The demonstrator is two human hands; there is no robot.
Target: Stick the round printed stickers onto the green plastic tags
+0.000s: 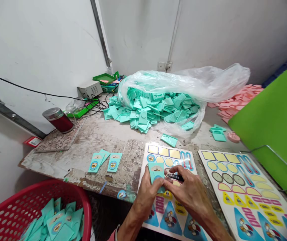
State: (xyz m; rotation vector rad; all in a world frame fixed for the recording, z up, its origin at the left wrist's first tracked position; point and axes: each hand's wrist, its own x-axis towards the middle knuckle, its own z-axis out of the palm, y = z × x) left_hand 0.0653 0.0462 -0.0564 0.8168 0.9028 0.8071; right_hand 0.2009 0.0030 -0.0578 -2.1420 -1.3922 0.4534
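Note:
My left hand (147,192) grips a teal plastic tile (156,172) upright over a sticker sheet (170,157). My right hand (191,192) is closed on dark tweezers (175,176), their tip right beside the tile's face. A sticker shows on the tile's upper part. Both hands rest over the lower middle of the sheet, which has several stickers peeled off.
A second sticker sheet (246,187) lies to the right. Finished tiles (104,161) lie to the left, with more in a red basket (33,201). A plastic bag (196,82) spills teal tiles (153,108). Also here: pink pieces (236,100), green board (276,124), metal canister (58,119).

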